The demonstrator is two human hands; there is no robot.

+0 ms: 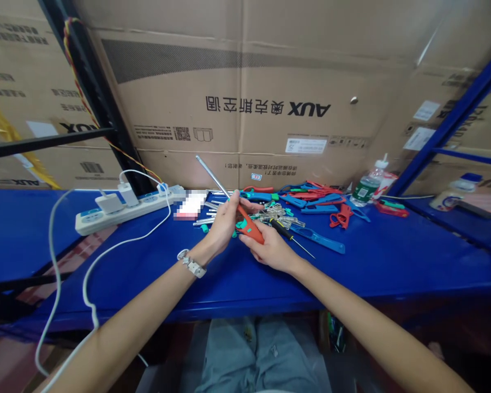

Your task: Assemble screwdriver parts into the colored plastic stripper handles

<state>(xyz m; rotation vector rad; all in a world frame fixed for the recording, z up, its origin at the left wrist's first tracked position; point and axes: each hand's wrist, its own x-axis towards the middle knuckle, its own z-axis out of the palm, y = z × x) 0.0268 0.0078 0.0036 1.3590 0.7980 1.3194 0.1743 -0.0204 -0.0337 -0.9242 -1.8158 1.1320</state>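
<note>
Between my hands is an orange long-necked lighter [251,229] with a green trigger part, its metal tube pointing up and to the left. My right hand [273,248] is wrapped round the lower end of its handle. My left hand [225,222] holds it near the base of the tube, palm turned inward; some of its fingers are hidden behind the lighter. Behind and beside the hands lie loose metal tubes [202,222], small green pieces [205,228] and clear plastic parts [290,220]. A black-and-yellow screwdriver [281,229] lies just right of my right hand, near a blue casing half [321,240].
Red and blue casings [321,203] are heaped at the back right, near a clear bottle [368,183] with a nozzle. A white power strip [114,214] with trailing cables stands left on the blue table [364,273]. Large cardboard boxes [245,71] rise behind.
</note>
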